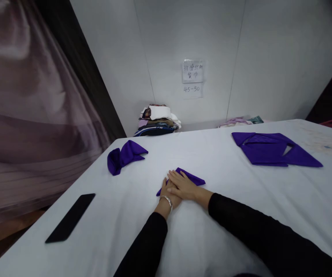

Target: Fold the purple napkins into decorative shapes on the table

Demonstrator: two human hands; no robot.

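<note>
A folded purple napkin (193, 177) lies flat on the white-covered table, partly hidden beneath both hands. My left hand (169, 193), with a silver bangle at the wrist, presses on the napkin, its fingers stretched out. Across the back of it rests my right hand (183, 184), flat and with its fingers extended. Neither hand grips anything that shows. To the left stands a purple napkin folded into a curved, pointed shape (128, 156). On the right, several folded purple napkins (265, 150) lie overlapping.
A long black flat object (72, 218) lies near the table's left edge. Behind the table, a pile of folded cloths (157, 121) and more cloths (238, 122) sit by the wall. Handwritten paper signs (193, 72) hang there. A pinkish curtain (33, 115) hangs at left.
</note>
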